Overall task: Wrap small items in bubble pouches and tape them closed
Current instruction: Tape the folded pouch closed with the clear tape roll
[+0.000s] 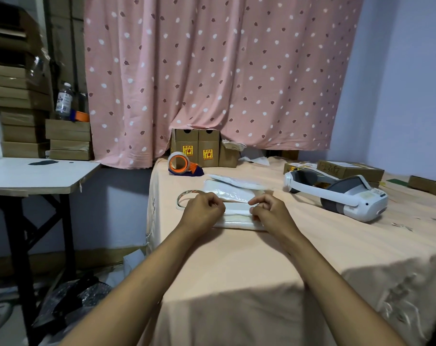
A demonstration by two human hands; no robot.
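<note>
Dead centre of the frame, on the peach tablecloth (237, 265), sits the bubble pouch (237, 215), flat, long axis running left-right across the pic. Both hands are on it, 1 per end: left hand (202, 211) has its fingers curled in tight over the left end, right hand (268, 213) does the same at the right end w/ thumb and forefinger pinching what looks like the folded-over flap. So neither hand is open, both are clamped on the pouch, nothing else in them. Can't tell what's inside, just a yellowish strip showing thru the plastic

Looks to me like the fold is held down and tape comes next, no tape on it that I can see. Key bit imo: the loose tape roll (182, 199) lies flat just up-left of the left hand, almost touching it, and the orange tape dispenser (180, 165) is further up on that same side. So left hand is the nearer 1 for either, right would have to pin the flap alone. Spare pouches (233, 187) are stacked just behind, headset (356, 203) off to the right, well apart
</note>
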